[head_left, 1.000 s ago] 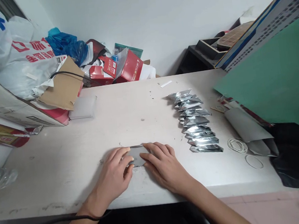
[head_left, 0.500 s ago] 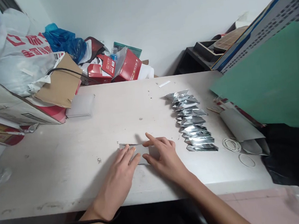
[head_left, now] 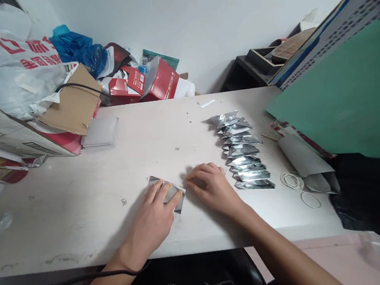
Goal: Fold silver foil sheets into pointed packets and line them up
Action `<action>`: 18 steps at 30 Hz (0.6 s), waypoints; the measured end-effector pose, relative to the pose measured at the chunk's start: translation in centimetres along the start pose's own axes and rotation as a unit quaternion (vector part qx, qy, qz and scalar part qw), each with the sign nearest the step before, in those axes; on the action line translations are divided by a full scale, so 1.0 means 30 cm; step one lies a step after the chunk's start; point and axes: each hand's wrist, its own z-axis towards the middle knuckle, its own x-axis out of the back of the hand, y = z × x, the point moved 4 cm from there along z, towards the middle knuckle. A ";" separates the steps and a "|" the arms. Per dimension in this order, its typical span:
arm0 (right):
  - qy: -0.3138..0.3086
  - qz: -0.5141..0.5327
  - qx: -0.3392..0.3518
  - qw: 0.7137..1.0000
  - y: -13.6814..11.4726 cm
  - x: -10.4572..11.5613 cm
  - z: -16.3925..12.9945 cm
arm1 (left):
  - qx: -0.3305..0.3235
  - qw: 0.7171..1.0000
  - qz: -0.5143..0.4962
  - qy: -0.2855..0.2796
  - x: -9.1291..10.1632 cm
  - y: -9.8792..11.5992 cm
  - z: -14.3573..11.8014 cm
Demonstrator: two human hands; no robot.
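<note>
My left hand (head_left: 158, 212) lies with fingers spread on a small silver foil piece (head_left: 179, 205), pressing it to the white table. The foil sits at a slant, and its left part is hidden beneath my fingers. Just right of it rests my right hand (head_left: 210, 185), fingers curled in and tips close to the foil's right corner. Whatever those fingertips may pinch is hidden. Farther right, several folded silver foil packets (head_left: 243, 151) overlap in a column running away from me.
White rubber bands (head_left: 292, 180) and a grey folded sleeve (head_left: 306, 162) lie at the right, beside black cloth (head_left: 366, 197). A clear plastic stack (head_left: 100, 133) stands back left near a carton (head_left: 14, 128). Red boxes (head_left: 162, 80) are piled behind the table. A black cable (head_left: 72, 281) crosses my left forearm.
The foil piece has turned clockwise under my left hand. My right hand has come off it, moved slightly right, and its fingers have curled in.
</note>
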 end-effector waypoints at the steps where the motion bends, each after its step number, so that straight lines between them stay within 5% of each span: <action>1: -0.008 -0.003 -0.006 1.000 -0.002 0.001 0.013 | -0.001 1.000 0.003 -0.008 -0.001 0.000 0.001; 18: -0.104 -0.050 -0.067 0.991 -0.047 0.010 0.115 | 0.007 1.000 -0.001 -0.018 0.005 0.001 0.017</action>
